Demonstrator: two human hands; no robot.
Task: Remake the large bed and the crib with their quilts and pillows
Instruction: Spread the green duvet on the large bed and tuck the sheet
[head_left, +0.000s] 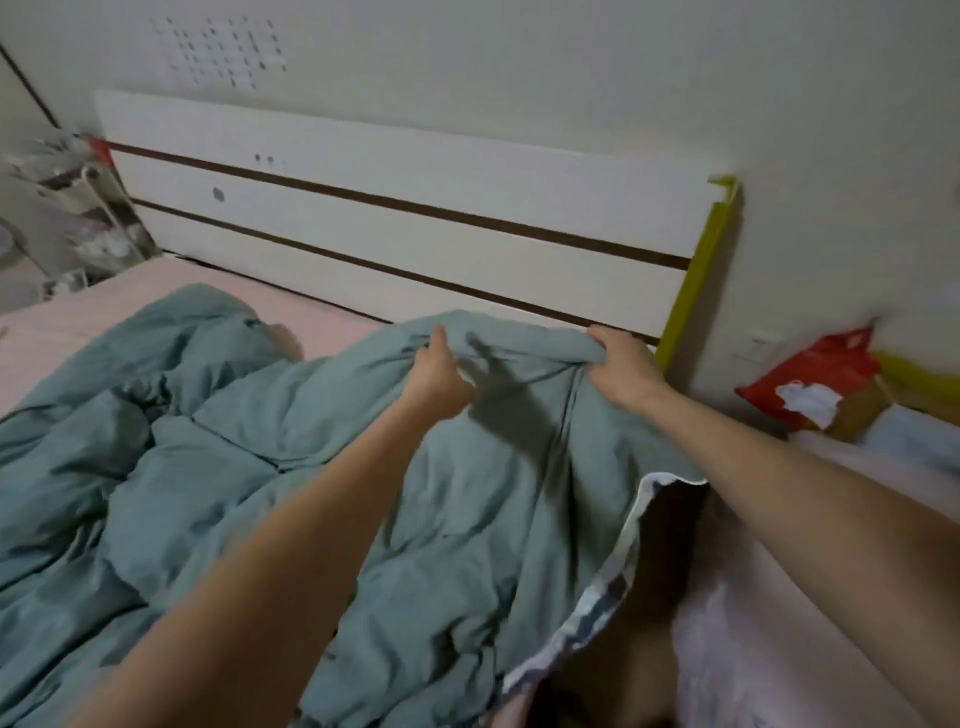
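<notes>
Quilt (249, 467), teal and deeply rumpled, lay heaped over the bed's pink sheet (78, 312), its patterned underside showing along the near right edge. Left hand (436, 374) and right hand (623, 369) each clenched its lifted far edge, just before the white headboard (415, 182).

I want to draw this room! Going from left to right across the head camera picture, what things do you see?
Cluttered white rack → rumpled green quilt → left hand gripping the quilt's edge → right hand gripping it too → yellow-green corner guard on the headboard → red bag.
</notes>
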